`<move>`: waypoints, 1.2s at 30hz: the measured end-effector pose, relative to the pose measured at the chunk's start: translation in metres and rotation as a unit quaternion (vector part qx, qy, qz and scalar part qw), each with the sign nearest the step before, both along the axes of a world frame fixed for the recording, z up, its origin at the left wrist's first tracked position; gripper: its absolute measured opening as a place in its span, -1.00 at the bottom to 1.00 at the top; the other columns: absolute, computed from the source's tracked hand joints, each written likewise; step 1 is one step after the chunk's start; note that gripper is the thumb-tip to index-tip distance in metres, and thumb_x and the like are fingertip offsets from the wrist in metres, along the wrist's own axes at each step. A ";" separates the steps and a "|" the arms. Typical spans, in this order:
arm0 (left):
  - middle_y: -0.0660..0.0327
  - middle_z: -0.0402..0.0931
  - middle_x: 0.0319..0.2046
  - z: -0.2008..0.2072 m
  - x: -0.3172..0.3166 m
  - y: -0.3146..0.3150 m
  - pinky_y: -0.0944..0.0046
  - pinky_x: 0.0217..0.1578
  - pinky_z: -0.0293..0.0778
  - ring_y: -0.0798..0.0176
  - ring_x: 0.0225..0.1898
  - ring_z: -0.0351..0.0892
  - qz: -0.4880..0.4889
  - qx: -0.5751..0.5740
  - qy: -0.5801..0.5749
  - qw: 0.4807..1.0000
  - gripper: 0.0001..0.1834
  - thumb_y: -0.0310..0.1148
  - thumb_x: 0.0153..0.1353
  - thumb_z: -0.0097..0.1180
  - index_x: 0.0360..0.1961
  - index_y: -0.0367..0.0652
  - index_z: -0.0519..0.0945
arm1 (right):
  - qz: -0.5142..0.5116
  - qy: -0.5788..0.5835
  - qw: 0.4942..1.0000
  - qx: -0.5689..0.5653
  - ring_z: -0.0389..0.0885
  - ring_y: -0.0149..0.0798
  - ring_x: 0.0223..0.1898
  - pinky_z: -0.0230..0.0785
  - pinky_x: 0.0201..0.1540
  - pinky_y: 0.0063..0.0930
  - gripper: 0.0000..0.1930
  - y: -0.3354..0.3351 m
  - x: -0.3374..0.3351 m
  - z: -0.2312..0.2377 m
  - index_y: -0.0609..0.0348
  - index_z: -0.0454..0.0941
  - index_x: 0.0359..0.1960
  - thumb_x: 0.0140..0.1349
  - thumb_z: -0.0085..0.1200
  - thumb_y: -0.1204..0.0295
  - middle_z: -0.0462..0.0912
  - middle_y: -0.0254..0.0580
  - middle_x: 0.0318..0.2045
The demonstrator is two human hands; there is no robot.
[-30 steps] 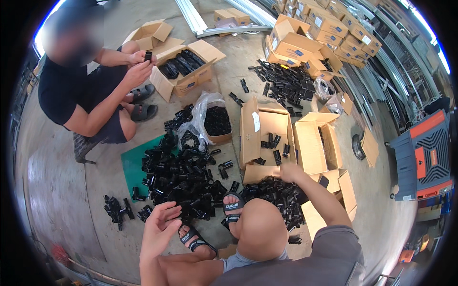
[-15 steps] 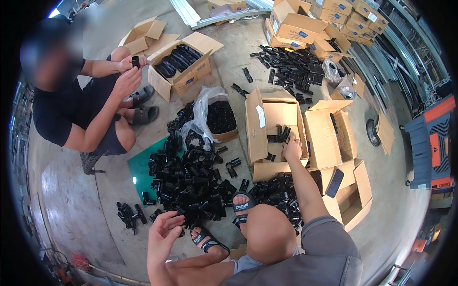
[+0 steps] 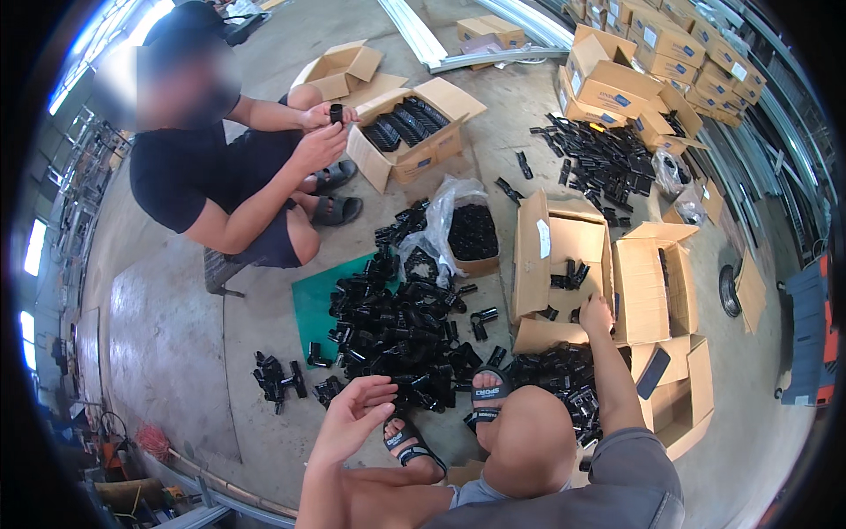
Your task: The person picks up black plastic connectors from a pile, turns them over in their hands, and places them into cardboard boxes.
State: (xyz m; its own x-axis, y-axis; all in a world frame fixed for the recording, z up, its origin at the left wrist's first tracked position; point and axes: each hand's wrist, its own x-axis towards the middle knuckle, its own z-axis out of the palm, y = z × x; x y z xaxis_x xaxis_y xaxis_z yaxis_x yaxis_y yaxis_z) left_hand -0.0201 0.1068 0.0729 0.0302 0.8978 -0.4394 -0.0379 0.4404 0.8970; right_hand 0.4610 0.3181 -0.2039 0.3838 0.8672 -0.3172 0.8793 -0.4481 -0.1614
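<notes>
My right hand (image 3: 597, 316) is at the near side of an open cardboard box (image 3: 532, 256), its fingers curled round what looks like a black pipe fitting (image 3: 575, 315), mostly hidden by the hand. Inside that box lie a few more black fittings (image 3: 571, 275). My left hand (image 3: 357, 416) hovers with nothing in it, thumb and fingers apart, by the near edge of a large heap of black T-shaped pipe fittings (image 3: 388, 326). A second heap of fittings (image 3: 564, 375) lies beneath my right forearm, beside my knee.
A person (image 3: 189, 176) sits at the left, holding a small black part. Near them stands a box of black parts (image 3: 423, 154). A plastic-lined carton (image 3: 474, 264) adjoins the heap on a green sheet (image 3: 310, 304). A phone (image 3: 652, 372) rests on cardboard; more parts (image 3: 608, 159) lie farther back.
My right hand has drawn back from the fittings inside the box toward its near edge, leaving those there. My left hand stays raised and open. The whole view has shifted.
</notes>
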 end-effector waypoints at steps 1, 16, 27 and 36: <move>-0.04 0.54 0.16 0.000 -0.001 -0.001 0.18 0.24 0.48 0.15 0.23 0.52 0.003 -0.002 -0.003 1.000 -0.52 -0.59 0.31 0.21 0.24 -0.29 0.43 | -0.008 -0.010 1.000 -0.008 0.60 0.16 0.14 0.48 0.15 0.08 -0.56 0.001 -0.002 0.001 0.21 0.47 0.16 0.38 -0.06 0.18 0.55 0.15 0.14; 0.01 0.55 0.15 0.001 -0.014 -0.009 0.20 0.23 0.48 0.20 0.20 0.55 -0.011 0.014 -0.004 1.000 -0.52 -0.51 0.35 0.21 0.26 -0.26 0.42 | 0.345 -0.216 0.913 0.032 0.57 -0.07 0.15 0.44 0.10 -0.06 -0.67 0.021 0.019 -0.040 0.04 0.53 0.06 0.26 0.11 0.36 0.62 -0.11 -0.01; -0.01 0.54 0.15 -0.004 -0.016 -0.011 0.21 0.22 0.50 0.20 0.20 0.55 -0.041 0.031 0.033 0.998 -0.49 -0.47 0.32 0.27 0.27 -0.22 0.44 | 0.334 -0.066 0.932 -0.124 0.64 0.15 0.06 0.51 0.11 -0.01 -0.47 0.032 0.037 -0.002 0.19 0.45 0.15 0.10 0.22 0.38 0.67 0.16 -0.01; -0.01 0.56 0.14 -0.013 -0.021 -0.013 0.22 0.18 0.52 0.21 0.19 0.56 -0.051 0.040 0.054 0.996 -0.51 -0.37 0.35 0.26 0.26 -0.20 0.45 | 0.286 -0.088 0.941 -0.158 0.61 0.15 0.13 0.45 0.22 -0.06 -0.48 0.027 0.025 0.029 0.21 0.59 0.09 0.15 0.18 0.15 0.65 0.16 0.06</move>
